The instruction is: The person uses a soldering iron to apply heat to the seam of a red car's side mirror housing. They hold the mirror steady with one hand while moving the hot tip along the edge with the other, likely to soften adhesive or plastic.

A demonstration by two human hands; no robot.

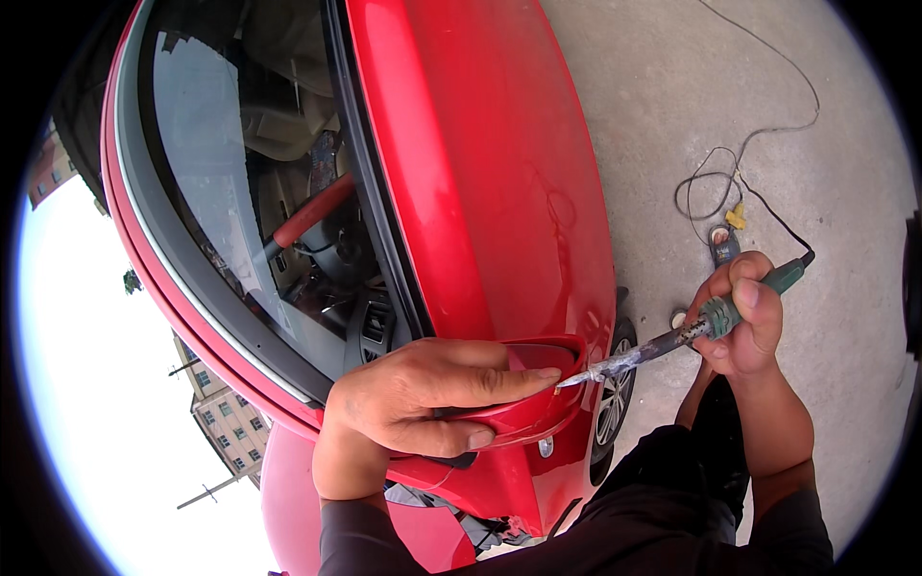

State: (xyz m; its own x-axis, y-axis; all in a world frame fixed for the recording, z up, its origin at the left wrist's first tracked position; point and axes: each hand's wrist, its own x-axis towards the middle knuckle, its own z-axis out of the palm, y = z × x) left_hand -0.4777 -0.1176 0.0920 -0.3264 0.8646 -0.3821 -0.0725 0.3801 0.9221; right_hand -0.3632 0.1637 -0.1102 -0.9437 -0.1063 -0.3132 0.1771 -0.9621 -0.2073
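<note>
My left hand (432, 394) is closed over the red side mirror housing (519, 418), its fingers lying across the shell and the index fingertip at its upper edge. My right hand (740, 322) grips the green handle of a soldering iron (780, 280), held at a slant. The iron's long metal shaft (653, 350) is stained whitish toward its pointed tip, which meets the housing's edge just beside my left index fingertip. A black cord runs from the handle's end. The red car door (480, 182) and its side window (230, 154) are behind the mirror.
Thin loose cable (701, 176) loops over the concrete floor (711, 96), with a yellow item (736, 216) on it. The car's wheel (615, 394) is beside my dark-clothed legs. My shoe (722, 245) shows below. Buildings (221, 422) and bright sky are at the left.
</note>
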